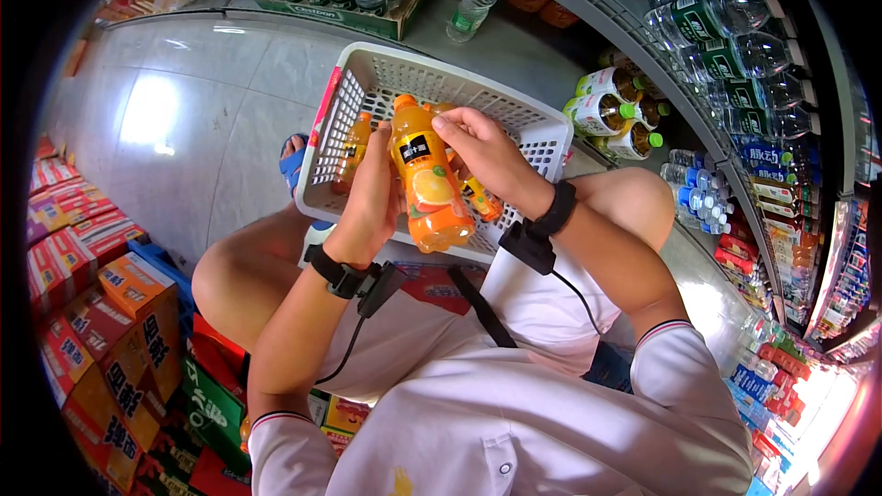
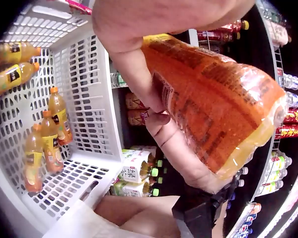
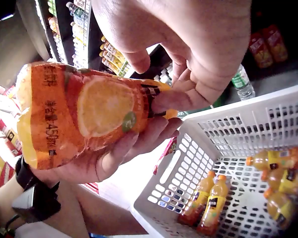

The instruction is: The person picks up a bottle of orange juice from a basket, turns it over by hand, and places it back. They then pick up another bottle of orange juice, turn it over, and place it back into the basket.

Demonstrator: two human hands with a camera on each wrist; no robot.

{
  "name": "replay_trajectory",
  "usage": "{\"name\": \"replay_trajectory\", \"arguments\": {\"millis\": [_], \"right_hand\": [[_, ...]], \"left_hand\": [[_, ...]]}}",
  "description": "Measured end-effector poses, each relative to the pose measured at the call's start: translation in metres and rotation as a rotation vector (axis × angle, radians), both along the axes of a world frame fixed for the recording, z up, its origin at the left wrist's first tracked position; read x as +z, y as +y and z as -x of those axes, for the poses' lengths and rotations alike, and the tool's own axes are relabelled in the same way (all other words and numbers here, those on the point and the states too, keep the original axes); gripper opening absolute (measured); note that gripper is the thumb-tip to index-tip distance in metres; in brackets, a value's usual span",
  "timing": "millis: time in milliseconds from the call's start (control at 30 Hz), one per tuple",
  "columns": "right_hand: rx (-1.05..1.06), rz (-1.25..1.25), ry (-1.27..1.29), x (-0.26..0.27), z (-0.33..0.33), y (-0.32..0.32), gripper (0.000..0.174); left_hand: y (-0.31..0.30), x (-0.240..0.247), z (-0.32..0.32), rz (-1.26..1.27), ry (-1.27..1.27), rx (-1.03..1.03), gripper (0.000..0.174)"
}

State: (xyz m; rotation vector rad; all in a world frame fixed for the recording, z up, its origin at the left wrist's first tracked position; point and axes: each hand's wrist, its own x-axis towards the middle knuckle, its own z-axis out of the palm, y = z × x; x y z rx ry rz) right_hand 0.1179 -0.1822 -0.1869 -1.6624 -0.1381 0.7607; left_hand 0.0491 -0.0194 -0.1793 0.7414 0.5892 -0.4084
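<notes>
An orange juice bottle [image 1: 428,186] with a black-and-yellow label and an orange picture is tilted over a white perforated basket [image 1: 459,70], between both hands. My left hand [image 1: 367,200] grips its side, fingers curled around the back. With thumb on the label near the neck and fingers behind, my right hand [image 1: 491,154] holds the upper end; the right wrist view shows that thumb [image 3: 171,100] pressing there. Inside the basket lie several similar juice bottles, including a group of three [image 2: 52,144] in the left wrist view and a pair [image 3: 214,201] in the right wrist view.
The basket stands before the seated person's crossed legs. Behind it are a carton of water bottles [image 1: 331,14] and a lone water bottle [image 1: 473,9]. Green-capped tea bottles [image 1: 611,110] and drink shelves [image 1: 735,64] line the right; stacked cartons [image 1: 115,358] stand at left.
</notes>
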Motion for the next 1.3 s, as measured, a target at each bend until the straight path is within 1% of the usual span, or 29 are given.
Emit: {"name": "replay_trajectory", "arguments": {"millis": [333, 533, 700, 833, 900, 1033, 1133, 1200, 1300], "right_hand": [[0.014, 0.026, 0.033, 0.007, 0.000, -0.001, 0.044], [0.012, 0.036, 0.058, 0.015, 0.001, 0.000, 0.043], [0.020, 0.037, 0.064, 0.024, 0.001, 0.001, 0.043], [0.021, 0.032, 0.058, 0.025, 0.002, 0.003, 0.043], [0.020, 0.035, 0.063, 0.025, 0.002, 0.003, 0.042], [0.051, 0.023, -0.035, 0.009, -0.001, 0.001, 0.040], [0.041, 0.008, -0.042, 0.006, 0.000, 0.001, 0.040], [0.024, -0.012, -0.041, 0.001, 0.001, 0.001, 0.040], [0.042, 0.035, -0.041, -0.001, 0.000, 0.000, 0.041]], "left_hand": [[0.000, 0.001, 0.000, 0.091, -0.001, 0.015, 0.052], [-0.004, -0.005, -0.002, 0.095, -0.014, 0.081, 0.051], [-0.002, -0.010, -0.001, 0.109, -0.030, 0.063, 0.051], [-0.001, 0.001, 0.000, 0.106, -0.024, 0.029, 0.050], [-0.001, -0.002, 0.001, 0.092, -0.039, 0.049, 0.050], [-0.001, 0.004, 0.000, 0.044, -0.043, 0.057, 0.051], [-0.002, 0.010, -0.001, -0.006, -0.003, 0.026, 0.053], [0.002, 0.003, 0.000, -0.033, 0.041, -0.008, 0.054], [0.004, 0.003, 0.001, -0.085, 0.092, -0.027, 0.056]]}}
